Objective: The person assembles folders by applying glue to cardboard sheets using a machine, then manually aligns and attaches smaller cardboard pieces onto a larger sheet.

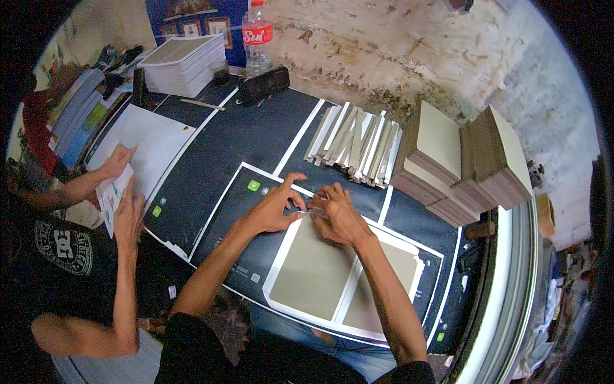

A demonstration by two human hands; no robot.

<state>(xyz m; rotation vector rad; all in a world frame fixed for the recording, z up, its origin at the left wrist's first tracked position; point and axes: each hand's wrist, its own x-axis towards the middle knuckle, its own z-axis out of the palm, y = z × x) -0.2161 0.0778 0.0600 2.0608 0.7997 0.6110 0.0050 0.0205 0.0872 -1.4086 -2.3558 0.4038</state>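
Observation:
Two grey boards (313,272) lie side by side on a white sheet (277,272), with a pale gap between them. At the sheet's far left corner my left hand (279,206) has its thumb and a finger on the paper edge, while its index finger curls up above. Right beside it, my right hand (336,216) is closed in a pinch on the same corner's edge. Its fingertips are partly hidden by the hand itself. My right forearm crosses over the right-hand board. Everything rests on a dark printed table covering (236,211) with white border lines.
Grey and white strips (355,144) lie beyond my hands, left of tall stacks of grey board (438,150). A plastic bottle (258,48), a black case (263,85) and a paper stack (185,61) stand at the back. At left, another person's hands (128,205) hold a printed sheet.

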